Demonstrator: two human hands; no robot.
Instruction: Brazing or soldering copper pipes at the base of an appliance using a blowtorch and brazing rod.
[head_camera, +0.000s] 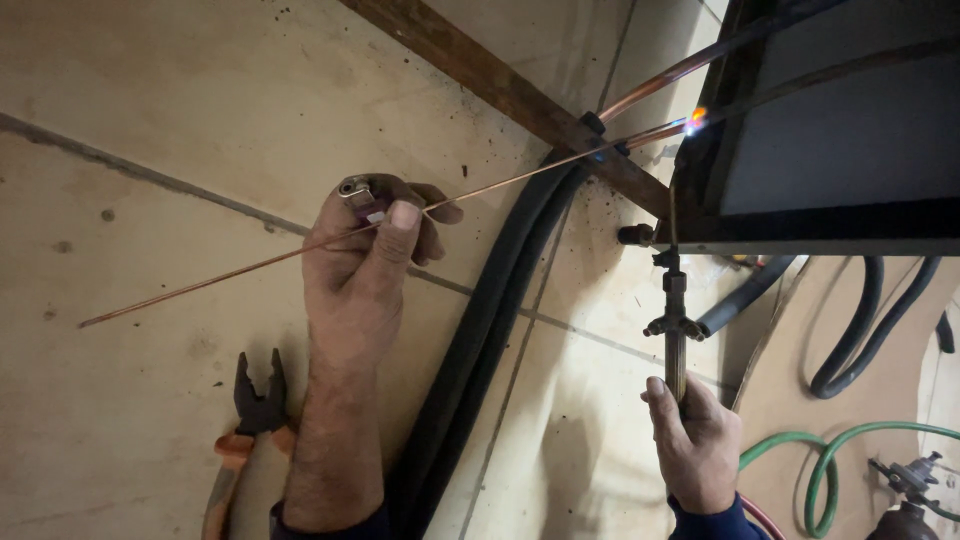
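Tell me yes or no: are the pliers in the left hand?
No: the left hand pinches a thin brazing rod, while the orange-handled pliers lie on the floor beside that forearm.

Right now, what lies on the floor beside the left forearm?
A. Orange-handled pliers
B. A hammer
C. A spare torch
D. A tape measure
A: orange-handled pliers lie on the floor just left of the left hand's forearm, while that hand holds the thin rod and the right hand holds the torch.
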